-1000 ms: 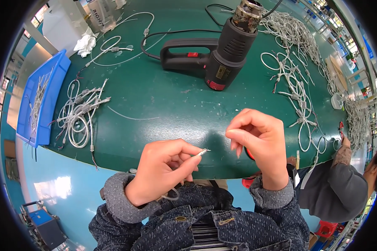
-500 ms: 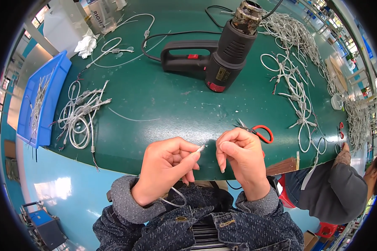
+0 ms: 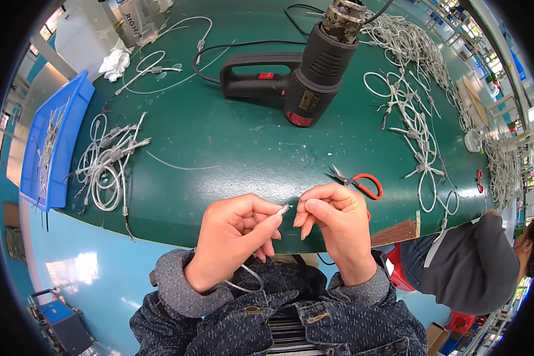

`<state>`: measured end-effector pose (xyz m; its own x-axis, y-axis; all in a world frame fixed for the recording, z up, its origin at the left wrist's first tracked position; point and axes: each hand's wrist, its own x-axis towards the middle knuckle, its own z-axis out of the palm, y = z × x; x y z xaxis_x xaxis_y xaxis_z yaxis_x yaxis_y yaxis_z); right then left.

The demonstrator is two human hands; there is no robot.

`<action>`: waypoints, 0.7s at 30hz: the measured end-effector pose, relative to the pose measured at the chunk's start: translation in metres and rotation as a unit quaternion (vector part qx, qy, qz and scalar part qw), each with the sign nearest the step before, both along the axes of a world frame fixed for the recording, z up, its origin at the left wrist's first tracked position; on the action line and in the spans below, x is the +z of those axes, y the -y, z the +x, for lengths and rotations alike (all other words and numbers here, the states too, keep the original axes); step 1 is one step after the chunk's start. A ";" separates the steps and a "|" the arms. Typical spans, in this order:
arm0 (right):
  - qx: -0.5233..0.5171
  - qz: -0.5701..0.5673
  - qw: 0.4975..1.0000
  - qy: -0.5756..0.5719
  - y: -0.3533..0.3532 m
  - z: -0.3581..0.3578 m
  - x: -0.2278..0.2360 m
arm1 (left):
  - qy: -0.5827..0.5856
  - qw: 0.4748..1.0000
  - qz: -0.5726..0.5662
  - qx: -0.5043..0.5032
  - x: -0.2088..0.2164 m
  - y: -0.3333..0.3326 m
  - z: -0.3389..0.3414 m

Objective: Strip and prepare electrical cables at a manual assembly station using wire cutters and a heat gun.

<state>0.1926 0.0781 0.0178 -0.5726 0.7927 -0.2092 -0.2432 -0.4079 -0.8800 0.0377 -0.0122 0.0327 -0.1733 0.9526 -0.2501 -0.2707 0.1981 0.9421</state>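
1. The cable [image 3: 284,209] has its short free end above the tabletop [image 3: 219,184], just in from the near edge and about midway between the left and right ends.
2. The left hand [image 3: 234,237] pinches that end between thumb and forefinger, the other fingers curled under; it is plainly the nearer hand, being in contact.
3. The stub's long axis runs out of this pinch toward the right and slightly toward the far edge, so its tip faces the right hand [image 3: 336,228].
4. From the right hand, the tip lies just to the left, almost level with the bent forefinger; the gap is narrow (whether a stray strand bridges it, I cannot tell).
5. The right hand is curled, thumb and forefinger close together; whether they press together or pinch something fine is too small to tell.
6. The cable looks pale and silvery, slim and round, with a frayed tip where thin bright strands poke out. Below the left wrist a loop of it hangs in front of the jacket [image 3: 219,323], beyond the near edge.
7. Scissors [image 3: 369,184] with orange-red handles lie on the tabletop beyond the right hand, points toward the far edge and leftward.
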 end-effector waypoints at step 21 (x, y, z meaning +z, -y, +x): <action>-0.027 0.256 0.960 0.108 0.011 -0.005 0.001 | 0.037 0.999 -0.012 -0.004 0.002 -0.001 0.001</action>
